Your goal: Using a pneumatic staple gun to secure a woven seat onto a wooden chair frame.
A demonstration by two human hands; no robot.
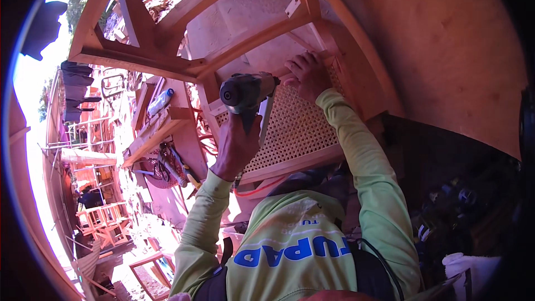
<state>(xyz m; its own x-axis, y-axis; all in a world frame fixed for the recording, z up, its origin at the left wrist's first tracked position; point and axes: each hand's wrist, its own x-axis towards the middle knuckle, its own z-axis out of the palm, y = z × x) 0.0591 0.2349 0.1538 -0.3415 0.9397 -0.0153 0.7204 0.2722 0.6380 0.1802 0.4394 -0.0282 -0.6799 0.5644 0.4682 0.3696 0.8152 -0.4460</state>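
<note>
My left hand is closed round the handle of a dark pneumatic nail gun, whose round cap faces up toward me. The tool's nose points right, to the far rail of a woven cane panel set in a wooden frame. At that rail, just beyond the nose, my right hand has its fingers curled over the wood. The panel is part of a wooden chair frame with curved rails, lying before me. The tool's tip and its contact with the wood are hard to make out.
On the left, a blue bottle lies by wooden pieces, above several hand tools. A red hose runs below the panel. A large curved wooden sheet rises at right. More chair frames stand at far left.
</note>
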